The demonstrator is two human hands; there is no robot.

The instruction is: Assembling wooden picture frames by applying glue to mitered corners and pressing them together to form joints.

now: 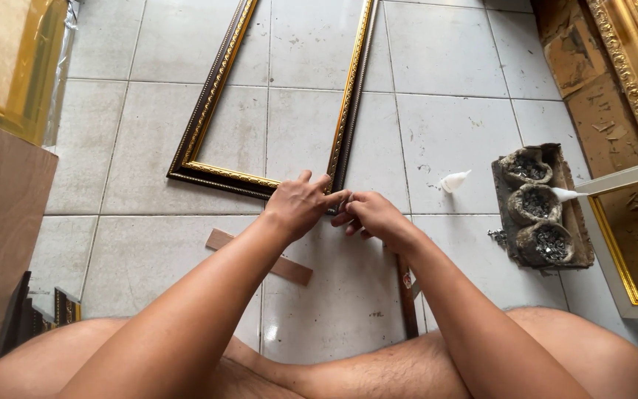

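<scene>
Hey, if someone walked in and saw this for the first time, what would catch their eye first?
Probably the dark picture frame with gold trim lying open on the grey tiled floor, with the left hand and right hand meeting at its near right corner. Next, at the right, a worn tray holding three small pots of dark bits, and an ornate gold frame at the top right.

I see a pale tiled floor (452, 133) carrying a dark, gold-edged picture frame (215, 96), a flat wooden strip (282, 266), a dark stick (407, 295), a small white bottle (453, 180) and a tray of nails (544, 203).
</scene>
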